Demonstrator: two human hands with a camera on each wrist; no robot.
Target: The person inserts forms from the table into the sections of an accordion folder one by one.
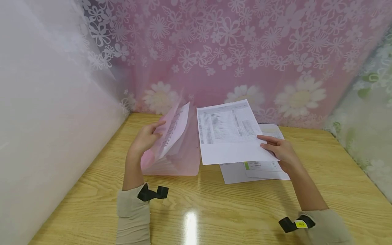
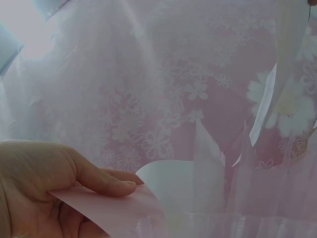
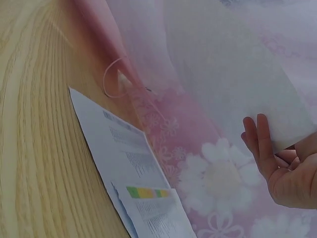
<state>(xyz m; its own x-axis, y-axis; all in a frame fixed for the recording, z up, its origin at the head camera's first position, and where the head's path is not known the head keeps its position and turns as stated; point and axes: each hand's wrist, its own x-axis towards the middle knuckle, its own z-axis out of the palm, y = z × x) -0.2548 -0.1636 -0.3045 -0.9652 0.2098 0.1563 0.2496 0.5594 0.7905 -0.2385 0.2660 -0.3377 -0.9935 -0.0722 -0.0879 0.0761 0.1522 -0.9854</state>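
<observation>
My left hand pinches the pink cover of a translucent folder, thumb on top in the left wrist view, and holds it raised. Inside the folder stand clear sleeves and a printed white page, tilted up with the cover. To the right, my right hand grips a printed sheet of paper by its right edge, thumb and fingers on either side. The sheet is held up above the table, beside the folder. In the right wrist view, its blank back faces the camera.
More printed sheets lie overlapping on the wooden table, partly under the held sheet; one has a green and yellow strip. A pink flowered curtain hangs behind the table, with a pale sheet along the left side.
</observation>
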